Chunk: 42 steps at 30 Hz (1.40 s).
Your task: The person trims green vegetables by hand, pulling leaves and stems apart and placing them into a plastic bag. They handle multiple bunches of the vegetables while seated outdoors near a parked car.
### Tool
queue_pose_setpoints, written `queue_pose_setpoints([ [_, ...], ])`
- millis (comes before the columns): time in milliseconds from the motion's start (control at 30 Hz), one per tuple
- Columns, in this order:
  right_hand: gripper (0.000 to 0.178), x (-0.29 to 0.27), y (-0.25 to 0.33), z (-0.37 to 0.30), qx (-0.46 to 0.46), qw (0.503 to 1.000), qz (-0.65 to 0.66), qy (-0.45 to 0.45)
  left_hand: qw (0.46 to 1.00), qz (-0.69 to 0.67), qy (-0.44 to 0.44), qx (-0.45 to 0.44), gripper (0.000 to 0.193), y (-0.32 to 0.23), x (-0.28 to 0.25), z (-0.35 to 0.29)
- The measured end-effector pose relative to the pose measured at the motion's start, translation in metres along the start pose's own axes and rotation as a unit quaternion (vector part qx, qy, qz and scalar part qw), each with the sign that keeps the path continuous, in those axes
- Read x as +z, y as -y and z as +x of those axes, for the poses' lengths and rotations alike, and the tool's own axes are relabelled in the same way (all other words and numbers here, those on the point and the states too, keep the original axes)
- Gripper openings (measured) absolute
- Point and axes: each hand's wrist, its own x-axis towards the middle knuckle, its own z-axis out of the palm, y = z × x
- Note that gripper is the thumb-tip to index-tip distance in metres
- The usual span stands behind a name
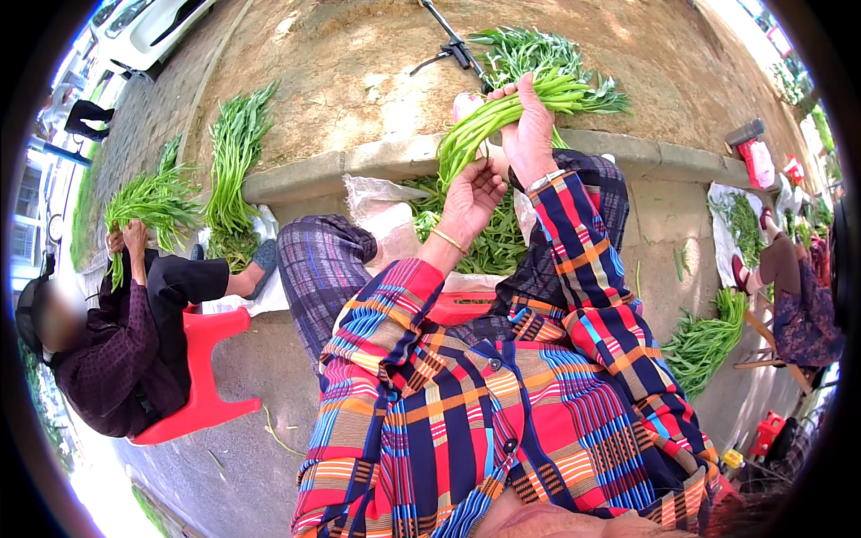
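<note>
A bunch of water spinach (498,115), long pale-green stems with leafy tops, lies across my right hand (533,134). That hand is closed round the stems, thumb pointing up, and the leaves hang away to the far right. Lower and to the left, my left hand (473,202) has its fingers curled at the stem ends and appears to grip some; part of the contact is hidden. Below my hands, between my knees, loose green stems and leaves (498,247) lie on a whitish plastic sack (372,211).
At left a person (117,359) on a red plastic stool (215,359) handles greens beside a tall bunch (235,170). A concrete kerb (395,157) crosses ahead, with a black stand (456,49) beyond. More greens (708,345) lie right, near another seated person (803,305).
</note>
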Motion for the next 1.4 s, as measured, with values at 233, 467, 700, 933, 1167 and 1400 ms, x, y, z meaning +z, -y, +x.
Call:
queue_pose_setpoints([
  [233,0.020,-0.001,0.003,0.004,0.004,1.000,0.013,-0.009,0.994,0.078,0.079,-0.007,0.015,-0.003,-0.001,-0.005],
  [467,0.017,-0.001,0.000,0.006,0.024,0.998,0.048,-0.037,0.998,0.051,0.031,-0.018,0.010,0.000,0.002,0.000],
  [700,0.017,-0.002,0.001,0.006,0.015,0.998,0.041,-0.034,0.997,0.082,0.005,0.009,0.009,0.001,0.011,-0.004],
  [933,0.020,-0.005,0.002,0.007,0.004,0.999,0.028,-0.016,0.995,0.101,0.013,-0.008,0.008,-0.001,0.012,-0.005],
  [1167,0.020,-0.002,0.003,0.004,0.011,0.998,0.051,-0.028,0.997,0.029,0.060,-0.027,0.007,0.003,0.022,-0.013],
  [1400,0.019,-0.005,-0.001,0.005,0.016,0.998,0.063,-0.021,0.994,0.102,0.039,0.021,0.008,0.002,0.007,-0.002],
])
